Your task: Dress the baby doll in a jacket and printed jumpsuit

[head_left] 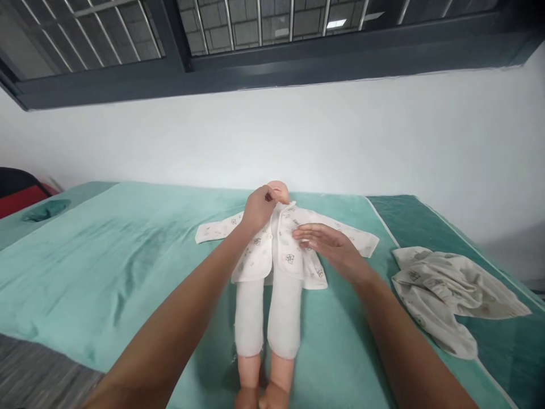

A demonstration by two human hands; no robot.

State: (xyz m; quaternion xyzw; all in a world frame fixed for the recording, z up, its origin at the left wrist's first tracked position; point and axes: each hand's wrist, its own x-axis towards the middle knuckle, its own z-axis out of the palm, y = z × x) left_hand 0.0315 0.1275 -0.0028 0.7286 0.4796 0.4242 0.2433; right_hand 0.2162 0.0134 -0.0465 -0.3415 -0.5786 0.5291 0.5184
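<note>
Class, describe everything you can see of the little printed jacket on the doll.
The jacket is white soft cloth with small faint prints. It lies on the doll, sleeves spread flat to both sides on the green sheet. The left hand pinches its collar by the doll's neck; the right hand rests flat on its front panel.

We see the left hand [256, 209] pinching the jacket [284, 245] collar at the doll [269, 295] neck. The right hand [330, 247] lies flat on the jacket front, and a loose garment [447, 292] rests on the green sheet [106, 267].
</note>
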